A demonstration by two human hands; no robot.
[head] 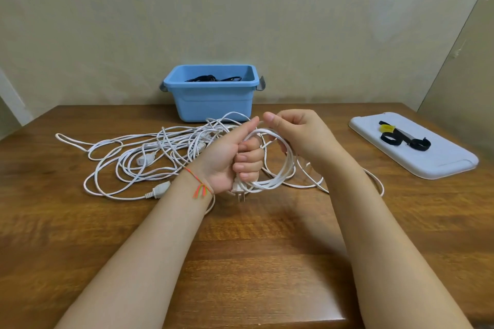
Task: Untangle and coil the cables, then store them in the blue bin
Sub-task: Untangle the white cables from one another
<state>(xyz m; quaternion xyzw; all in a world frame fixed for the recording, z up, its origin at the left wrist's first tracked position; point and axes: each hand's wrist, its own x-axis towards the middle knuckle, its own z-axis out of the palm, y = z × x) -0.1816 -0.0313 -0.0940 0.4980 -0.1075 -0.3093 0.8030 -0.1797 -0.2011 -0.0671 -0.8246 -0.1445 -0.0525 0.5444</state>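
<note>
My left hand (pixel 230 157) grips a small coil of white cable (pixel 283 168) in its fist, with the two-pin plug (pixel 239 189) hanging below the fingers. My right hand (pixel 299 133) holds the cable at the coil's top, its fingers curled round the loops. Behind the hands, a tangle of white cable (pixel 149 152) spreads over the wooden table, with a socket end (pixel 160 190) at its near edge. The blue bin (pixel 213 104) stands at the back by the wall and holds black cables (pixel 211 78).
A white tray (pixel 427 160) lies at the right with black strap ties (pixel 401 139) and a yellow one (pixel 386 129) on it. The wall rises just behind the bin. The table's front edge (pixel 267 324) runs under my forearms.
</note>
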